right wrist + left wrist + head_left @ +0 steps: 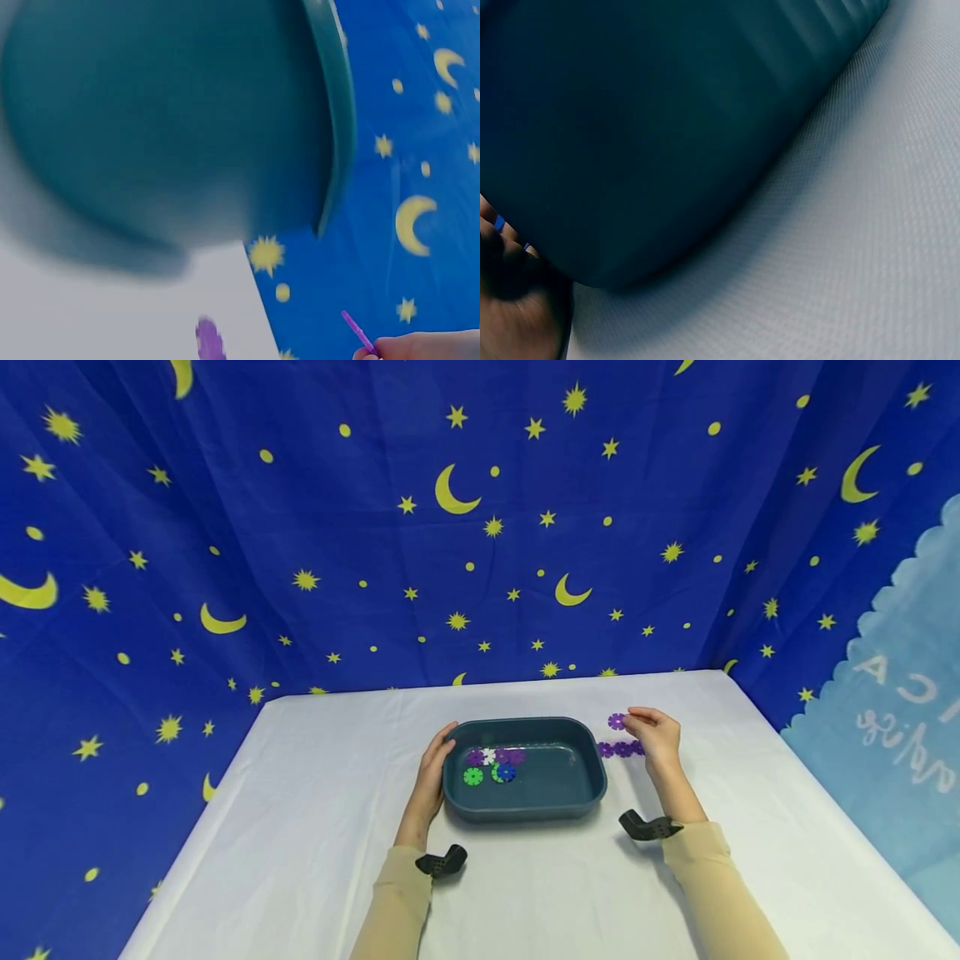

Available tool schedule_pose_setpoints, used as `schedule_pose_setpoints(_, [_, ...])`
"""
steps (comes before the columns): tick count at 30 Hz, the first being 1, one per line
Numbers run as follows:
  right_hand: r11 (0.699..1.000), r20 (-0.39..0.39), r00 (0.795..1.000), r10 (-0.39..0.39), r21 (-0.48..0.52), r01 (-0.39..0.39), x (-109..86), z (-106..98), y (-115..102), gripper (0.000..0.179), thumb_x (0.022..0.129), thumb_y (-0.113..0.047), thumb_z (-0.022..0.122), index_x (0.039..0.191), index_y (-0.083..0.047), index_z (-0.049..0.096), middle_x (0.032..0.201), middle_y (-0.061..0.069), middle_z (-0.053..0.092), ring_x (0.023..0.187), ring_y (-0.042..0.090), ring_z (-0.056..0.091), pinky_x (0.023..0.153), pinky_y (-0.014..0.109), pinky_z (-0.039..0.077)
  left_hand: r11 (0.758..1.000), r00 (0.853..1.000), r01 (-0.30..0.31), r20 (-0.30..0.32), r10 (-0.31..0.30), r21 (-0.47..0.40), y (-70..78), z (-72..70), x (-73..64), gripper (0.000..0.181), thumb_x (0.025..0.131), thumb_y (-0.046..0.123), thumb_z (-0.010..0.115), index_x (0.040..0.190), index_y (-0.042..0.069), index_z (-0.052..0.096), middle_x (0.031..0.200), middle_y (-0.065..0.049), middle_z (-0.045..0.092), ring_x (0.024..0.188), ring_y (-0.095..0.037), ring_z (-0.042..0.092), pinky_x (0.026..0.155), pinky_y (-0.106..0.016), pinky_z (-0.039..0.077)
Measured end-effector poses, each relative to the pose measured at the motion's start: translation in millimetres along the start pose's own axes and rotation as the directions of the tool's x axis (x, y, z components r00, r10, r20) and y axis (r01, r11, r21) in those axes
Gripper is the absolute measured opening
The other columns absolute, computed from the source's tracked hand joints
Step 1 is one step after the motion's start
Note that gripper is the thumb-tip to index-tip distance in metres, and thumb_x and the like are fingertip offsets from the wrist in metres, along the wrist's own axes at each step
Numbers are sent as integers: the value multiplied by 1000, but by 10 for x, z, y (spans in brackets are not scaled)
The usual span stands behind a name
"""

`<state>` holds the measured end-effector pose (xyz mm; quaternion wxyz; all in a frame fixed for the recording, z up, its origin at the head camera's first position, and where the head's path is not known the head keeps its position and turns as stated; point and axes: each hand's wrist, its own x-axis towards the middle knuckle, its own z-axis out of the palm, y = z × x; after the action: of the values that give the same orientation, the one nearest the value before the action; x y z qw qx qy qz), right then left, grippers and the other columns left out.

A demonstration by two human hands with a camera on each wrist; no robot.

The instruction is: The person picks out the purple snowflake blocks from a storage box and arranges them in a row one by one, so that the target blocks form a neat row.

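Observation:
A dark teal plastic basin stands on the white table. My left hand grips its left wall near the far corner; in the left wrist view the basin's side hides most of the fingers. Beyond the basin's right end, my right hand pinches a purple notched disc by its edge, raised off the table; the right wrist view shows this disc edge-on. Just below that hand lies a row of purple notched discs, partly covered by it. Inside the basin are a green disc, a blue disc, a white disc and several purple ones.
The white table runs back to a blue curtain with yellow moons and stars. A light blue panel with white lettering hangs on the right. Black wrist devices sit on both wrists.

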<state>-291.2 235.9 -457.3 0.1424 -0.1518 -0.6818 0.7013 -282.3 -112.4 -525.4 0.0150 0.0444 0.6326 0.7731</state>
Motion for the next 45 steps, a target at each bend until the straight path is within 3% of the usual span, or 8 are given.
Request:
schedule_pose_setpoints(4, [999, -58, 997, 44, 26, -43, 88, -172, 34, 13, 85, 8, 60, 88, -5, 63, 60, -15, 61, 60, -3, 61, 62, 10, 53, 1000, 1000, 0, 3, 0, -4, 2, -4, -9, 49, 101, 24, 41, 146, 8, 36, 157, -7, 25, 148, -25, 16, 122, -46, 10])
schedule_pose_setpoints(10, [994, -116, 988, 104, 50, -99, 173, -346, 85, 35, 83, 8, 62, 67, -22, 63, 63, -13, 63, 58, -3, 60, 61, 11, 53, 1000, 1000, 9, 15, -8, -17, 72, -2, -29, 46, 102, 20, 40, 146, 8, 37, 158, -8, 24, 148, -24, 14, 123, -45, 9])
schedule_pose_setpoints(15, [990, -163, 977, 138, 19, -137, 212, -446, 172, 16, 83, 10, 61, 88, -3, 69, 60, -14, 59, 56, -3, 58, 58, 12, 52, 1000, 999, 16, 39, -16, -11, 228, 37, -117, 47, 102, 17, 38, 147, 3, 32, 159, -12, 20, 149, -28, 11, 122, -47, 8])
schedule_pose_setpoints(19, [987, -188, 971, 148, -38, -158, 236, -489, 266, 30, 83, 10, 60, 113, 14, 60, 59, -16, 54, 54, -4, 55, 55, 12, 50, 1000, 999, 21, 46, -20, -12, 223, 34, -122, 48, 102, 16, 38, 147, 2, 31, 159, -12, 19, 149, -28, 9, 122, -48, 6])
schedule_pose_setpoints(29, [974, -252, 967, 45, -204, -99, 244, -518, 375, 35, 78, 8, 61, 112, 16, 60, 58, -14, 55, 48, -4, 51, 49, 10, 46, 1000, 1000, 9, 15, -8, -13, 6, -7, -3, 49, 100, 24, 42, 146, 8, 36, 157, -7, 25, 148, -24, 15, 122, -46, 10])
schedule_pose_setpoints(35, [927, -251, 968, -22, -368, -75, 222, -542, 381, 31, 77, 3, 62, 105, 15, 63, 47, -24, 44, 43, -7, 45, 44, 10, 38, 1000, 1000, 3, 9, -3, -12, 6, -4, -8, 49, 100, 24, 42, 146, 9, 36, 157, -8, 25, 148, -25, 16, 122, -46, 11])
schedule_pose_setpoints(42, [864, -254, 962, -97, -501, -45, 208, -555, 376, 25, 79, -3, 62, 96, 15, 66, 53, -10, 54, 49, -1, 41, 48, 13, 35, 1000, 1000, 0, 4, 0, -7, 11, 4, -10, 49, 100, 24, 42, 146, 8, 36, 157, -7, 25, 148, -25, 15, 122, -47, 9])
schedule_pose_setpoints(45, [868, -267, 958, -102, -495, -46, 208, -548, 365, 26, 80, -5, 61, 96, 15, 67, 50, -12, 51, 49, 0, 40, 48, 14, 34, 1000, 1000, 0, 5, 0, -3, 13, 2, -12, 49, 101, 25, 42, 146, 7, 35, 158, -8, 24, 149, -26, 13, 122, -48, 8])
